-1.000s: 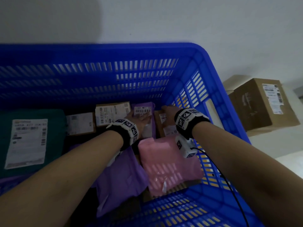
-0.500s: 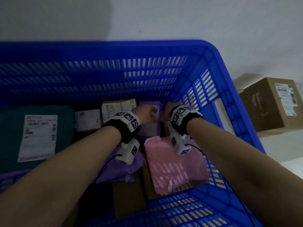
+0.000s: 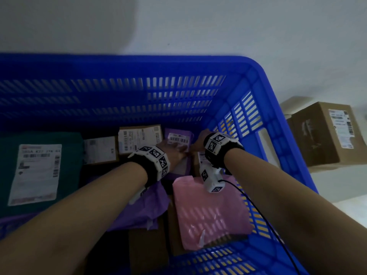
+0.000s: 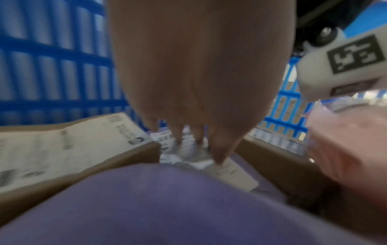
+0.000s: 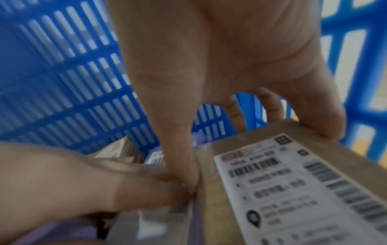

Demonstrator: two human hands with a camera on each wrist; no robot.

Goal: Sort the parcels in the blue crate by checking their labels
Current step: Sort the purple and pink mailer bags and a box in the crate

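We're looking down into the big blue crate (image 3: pixel 248 76), slotted walls all round and parcels covering its floor. Biggest one is the dark green mailer (image 3: pixel 41 155) at the far left with a long white label. Near right lies the pink poly bag (image 3: pixel 206 211), with a crumpled purple bag (image 3: pixel 143 211) just left of it. Toward the far wall sit two brown boxes side by side, the labelled cardboard box (image 3: pixel 141 137) and a smaller box (image 3: pixel 100 149) left of it. Right of those is the small purple parcel (image 3: pixel 179 138) with a barcode label facing up.

Our left hand (image 3: pixel 172 152) lies on that purple parcel, fingers (image 4: pixel 220 149) straight and close together, tips pressing on the label. Our right hand (image 3: pixel 199 138) is just beside it in the far right corner, thumb and fingers (image 5: pixel 320 116) clamped on the edges of a brown labelled carton (image 5: pixel 282 182); thumb tip touches the left hand.

Outside the crate, on the right, a cardboard box (image 3: pixel 325 135) sits on the floor.
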